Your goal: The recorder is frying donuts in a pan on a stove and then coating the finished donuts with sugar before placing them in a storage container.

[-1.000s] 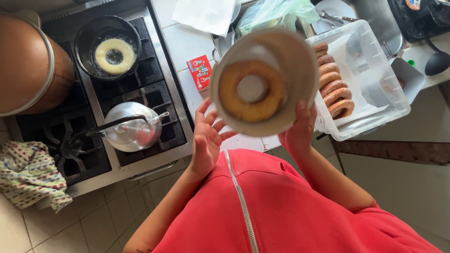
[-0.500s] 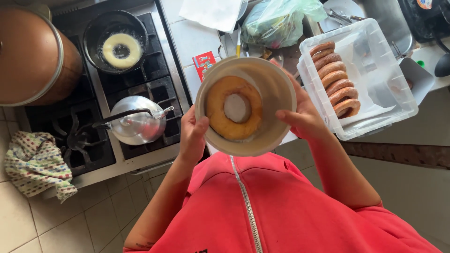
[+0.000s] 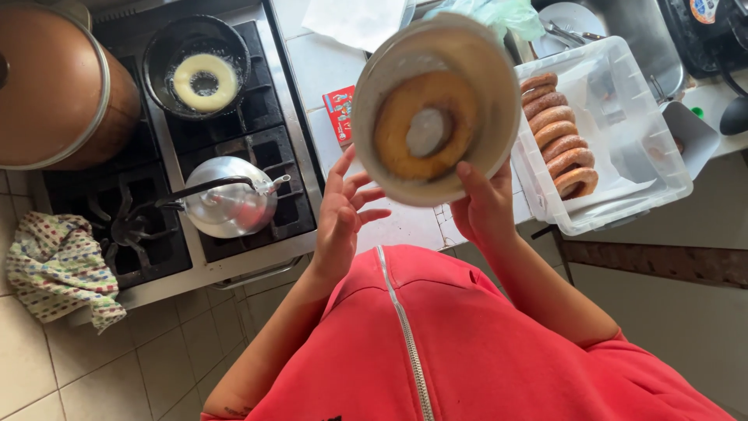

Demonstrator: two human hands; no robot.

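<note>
Large copper-brown lidded pot [image 3: 58, 86], left of black gas stove [image 3: 257, 148]. Clear plastic tub [image 3: 623, 117] of browned rings, on the counter to the right. Round pale bowl [image 3: 434, 109] holding a golden ring-shaped dough [image 3: 425, 125], raised above counter, gripped by right hand [image 3: 483, 206]. Left hand [image 3: 343, 214] open, fingers spread just beside the bowl's lower edge.

My right hand [image 3: 485, 204] is raised in front of my chest with its thumb up and fingers curled in a grip, while my left hand [image 3: 341, 214] hovers beside it, open, fingers spread, both forearms bare.
</note>
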